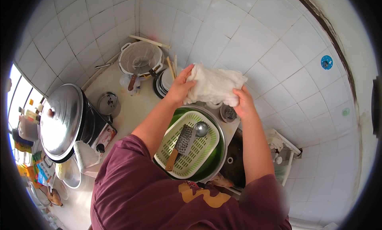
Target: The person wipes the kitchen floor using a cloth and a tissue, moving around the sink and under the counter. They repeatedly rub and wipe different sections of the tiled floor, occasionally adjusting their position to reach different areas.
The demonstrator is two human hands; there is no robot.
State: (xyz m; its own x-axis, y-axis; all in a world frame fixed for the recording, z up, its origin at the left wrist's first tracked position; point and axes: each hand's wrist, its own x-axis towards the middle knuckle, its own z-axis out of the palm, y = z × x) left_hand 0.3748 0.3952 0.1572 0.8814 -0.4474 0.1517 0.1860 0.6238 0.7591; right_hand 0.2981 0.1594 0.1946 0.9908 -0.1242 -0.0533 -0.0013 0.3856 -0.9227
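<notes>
A white cloth (213,83) is stretched between my two hands, raised above the far side of the counter. My left hand (181,88) grips its left end, thumb on top. At the lower right corner my right hand (244,101) pinches it. Below the cloth stands a large round basin (223,158), green inside. Across the basin lies a white and green plastic basket (209,154). In it rest a cleaver (182,145) with a wooden handle and a shiny metal ladle (201,129). The cloth hides part of what stands behind the basin.
A lidded wok (64,119) sits on a stove at left, beside a small metal pan (108,103). Back left stands a white colander (140,55) with a strainer. Stacked bowls (167,80) are near my left hand. A dark sink (235,158) lies right of the basin.
</notes>
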